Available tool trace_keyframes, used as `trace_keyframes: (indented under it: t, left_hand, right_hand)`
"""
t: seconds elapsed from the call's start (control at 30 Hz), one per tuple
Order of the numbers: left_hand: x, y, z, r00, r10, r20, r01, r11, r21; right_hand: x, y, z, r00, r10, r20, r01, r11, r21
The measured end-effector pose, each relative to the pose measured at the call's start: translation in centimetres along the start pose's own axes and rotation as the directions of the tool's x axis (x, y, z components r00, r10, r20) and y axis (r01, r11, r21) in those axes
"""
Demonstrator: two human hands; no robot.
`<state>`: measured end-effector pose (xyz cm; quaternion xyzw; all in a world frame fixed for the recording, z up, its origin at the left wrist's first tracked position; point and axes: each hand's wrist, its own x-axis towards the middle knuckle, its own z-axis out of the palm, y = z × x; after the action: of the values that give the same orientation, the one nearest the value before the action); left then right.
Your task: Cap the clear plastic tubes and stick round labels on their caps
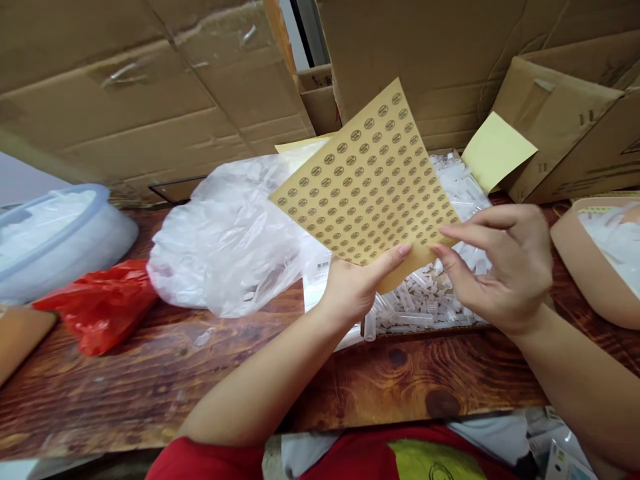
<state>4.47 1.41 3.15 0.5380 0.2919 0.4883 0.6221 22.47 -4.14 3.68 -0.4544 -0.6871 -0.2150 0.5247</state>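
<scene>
A yellow sheet of small round stickers (pixel 370 180) is tilted up above the table. My left hand (pixel 357 283) holds its lower edge, thumb on the front and the other fingers hidden behind. At the sheet's lower right corner, my right hand (pixel 500 263) pinches with thumb and index finger close together; whether a sticker or the sheet's edge is between them is too small to tell. Behind and below the sheet lies a shallow box of small clear plastic pieces (pixel 425 300), partly covered by the sheet and hands.
A white plastic bag (pixel 230 240) and a red bag (pixel 107 303) lie left on the wooden table (pixel 165 373). A blue-rimmed tub (pixel 65 233) stands far left, a beige container (pixel 595 260) far right. Cardboard boxes (pixel 425 47) line the back. A yellow paper (pixel 497 150) stands behind the box.
</scene>
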Motion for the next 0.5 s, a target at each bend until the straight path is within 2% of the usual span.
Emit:
trace_keyframes:
  t: [0.1, 0.33, 0.5]
  left_hand:
    - [-0.26, 0.16, 0.30, 1.000, 0.026, 0.016, -0.026, 1.000, -0.009]
    - [-0.28, -0.17, 0.44, 0.995, 0.079, 0.055, -0.077, 0.997, -0.024]
    - [-0.10, -0.31, 0.13, 0.992, 0.099, 0.082, -0.101, 0.995, 0.018]
  right_hand:
    - [0.11, -0.43, 0.14, 0.995, -0.090, 0.050, 0.088, 0.996, 0.029]
    - [0.12, -0.85, 0.65, 0.997, -0.028, 0.066, 0.022, 0.996, 0.084]
    - [0.06, -0.73, 0.74, 0.996, -0.038, 0.079, 0.032, 0.997, 0.076]
